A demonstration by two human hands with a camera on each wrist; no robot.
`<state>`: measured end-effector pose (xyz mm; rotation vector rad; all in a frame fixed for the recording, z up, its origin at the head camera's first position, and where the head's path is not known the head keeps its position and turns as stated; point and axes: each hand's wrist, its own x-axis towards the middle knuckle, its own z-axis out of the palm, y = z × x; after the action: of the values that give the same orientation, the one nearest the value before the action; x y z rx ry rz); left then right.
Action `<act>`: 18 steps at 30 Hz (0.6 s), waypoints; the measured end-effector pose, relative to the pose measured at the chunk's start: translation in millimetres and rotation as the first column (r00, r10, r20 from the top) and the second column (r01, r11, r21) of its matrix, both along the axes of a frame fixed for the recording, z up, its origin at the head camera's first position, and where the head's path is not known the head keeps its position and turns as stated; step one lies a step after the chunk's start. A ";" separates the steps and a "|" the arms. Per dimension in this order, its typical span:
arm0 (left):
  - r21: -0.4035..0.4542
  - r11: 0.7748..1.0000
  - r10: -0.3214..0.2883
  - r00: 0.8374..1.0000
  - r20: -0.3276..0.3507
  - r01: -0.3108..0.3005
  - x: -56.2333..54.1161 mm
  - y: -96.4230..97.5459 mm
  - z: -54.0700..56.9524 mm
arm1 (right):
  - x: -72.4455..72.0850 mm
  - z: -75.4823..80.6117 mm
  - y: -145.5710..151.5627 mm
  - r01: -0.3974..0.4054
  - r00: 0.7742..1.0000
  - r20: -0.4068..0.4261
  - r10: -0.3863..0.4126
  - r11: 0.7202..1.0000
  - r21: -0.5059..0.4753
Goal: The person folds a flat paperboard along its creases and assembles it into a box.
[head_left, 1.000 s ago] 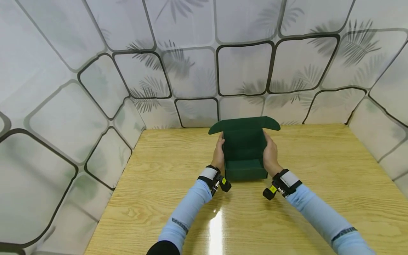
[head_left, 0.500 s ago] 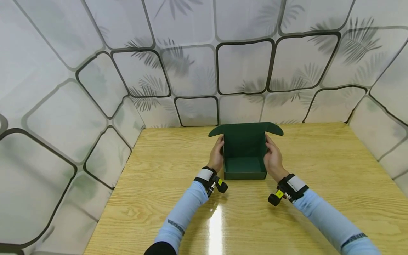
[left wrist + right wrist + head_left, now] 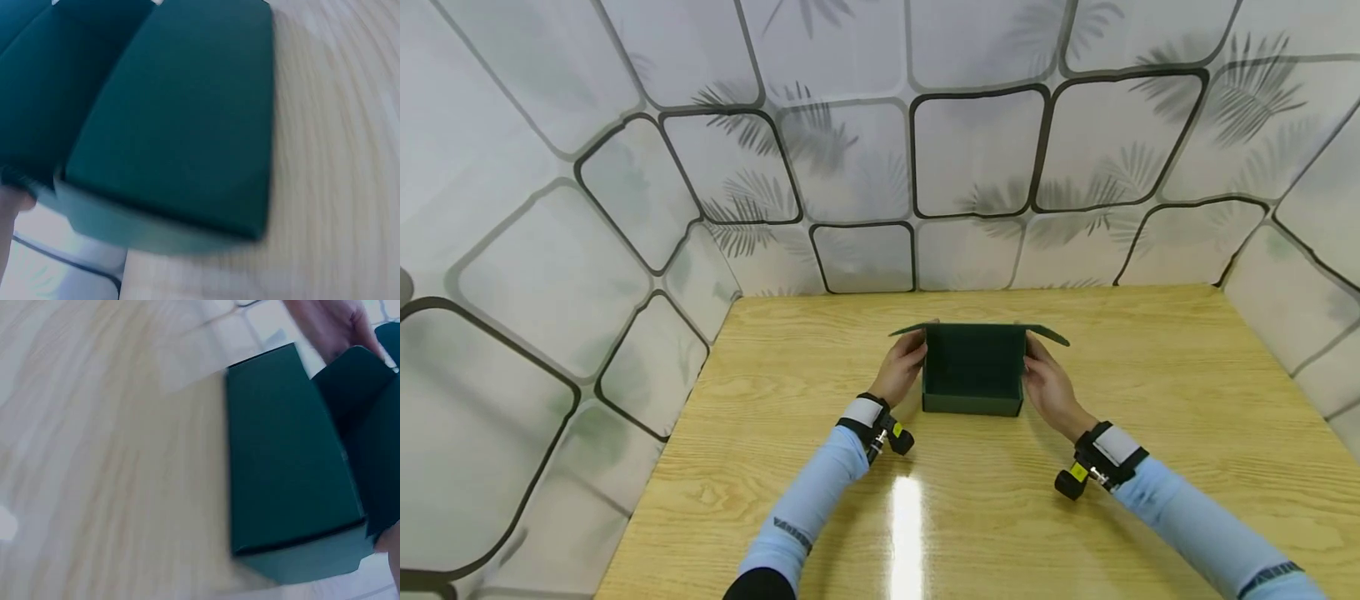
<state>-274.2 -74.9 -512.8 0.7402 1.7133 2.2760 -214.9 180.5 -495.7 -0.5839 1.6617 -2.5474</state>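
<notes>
Green box (image 3: 973,371) sits on the bench (image 3: 1150,433) mid-width, toward the far half, squarely in front of the person. Lid is folded down nearly flat over the body, its two side flaps (image 3: 907,330) sticking out left and right at the far top edge. Left hand (image 3: 901,367) is against the box's left wall, fingers reaching up to the left flap; looks like a light hold on the flap/wall, exact finger curl can't be made out from the head view. Right hand (image 3: 1049,385) mirrors it on the right wall, fingertips at the right flap, same caveat. Box lies between the two hands, both touching or just beside it, neither clearly nearer. Box long axis runs left-right across the person, so the flaps lie at the ends where each hand already is. Left wrist view shows only the green panel (image 3: 181,125) filling the frame, blurred, a sliver of skin at the edge. Right wrist view shows the box side (image 3: 284,456) and the opposite hand beyond it. Patterned wall (image 3: 625,167) surrounds the bench.
</notes>
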 end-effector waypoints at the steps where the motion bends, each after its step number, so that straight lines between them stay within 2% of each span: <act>1: -0.063 0.998 -0.011 0.999 -0.035 0.009 6.1 -2.7 8.3 | 0.1 -3.4 2.8 -0.012 0.999 -0.034 0.013 0.999 0.047; 3: -0.190 0.981 -0.053 0.991 -0.119 0.030 12.2 -9.2 16.4 | 0.0 -9.4 8.2 0.006 0.991 -0.133 0.023 0.978 0.209; 4: -0.245 0.969 -0.078 0.986 -0.149 0.040 13.7 -12.2 18.5 | -0.3 -12.1 11.6 0.043 0.979 -0.203 0.024 0.946 0.320; 6: -0.343 0.938 -0.138 0.966 -0.220 0.056 13.3 -17.3 20.4 | -0.8 -17.8 19.4 0.156 0.937 -0.346 0.040 0.841 0.518; 8: -0.432 0.898 -0.215 0.944 -0.250 0.090 12.4 -22.4 23.6 | -0.7 -22.6 28.5 0.256 0.889 -0.450 0.084 0.724 0.641; 9: -0.466 0.878 -0.250 0.933 -0.258 0.106 10.8 -24.3 24.4 | -0.4 -24.5 33.5 0.292 0.866 -0.487 0.114 0.675 0.678; 10: -0.504 0.856 -0.282 0.922 -0.267 0.116 8.9 -26.8 24.8 | -0.2 -26.1 38.7 0.319 0.842 -0.517 0.154 0.631 0.708; 12: -0.590 0.802 -0.324 0.898 -0.298 0.093 6.6 -31.9 26.0 | 1.1 -27.2 49.0 0.322 0.824 -0.520 0.226 0.570 0.756; 13: -0.626 0.775 -0.344 0.888 -0.305 0.085 5.5 -34.5 26.4 | 1.5 -26.7 53.4 0.338 0.809 -0.527 0.261 0.528 0.779; 14: -0.662 0.747 -0.361 0.875 -0.323 0.064 5.3 -37.0 26.9 | 1.3 -26.2 57.4 0.373 0.786 -0.541 0.299 0.469 0.801; 16: -0.737 0.676 -0.403 0.835 -0.376 -0.005 5.8 -41.4 27.7 | 0.3 -24.3 64.6 0.476 0.710 -0.581 0.397 0.337 0.812; 17: -0.773 0.633 -0.429 0.808 -0.404 -0.050 6.3 -43.0 28.1 | -0.8 -23.3 68.0 0.531 0.668 -0.594 0.448 0.272 0.803; 18: -0.801 0.591 -0.461 0.776 -0.430 -0.092 5.9 -44.2 27.8 | -2.2 -22.4 70.8 0.595 0.613 -0.611 0.501 0.216 0.774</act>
<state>-268.3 -119.1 -485.0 1.4011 2.4439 0.8836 -217.1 251.3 -518.1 -1.5429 3.0136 -0.3895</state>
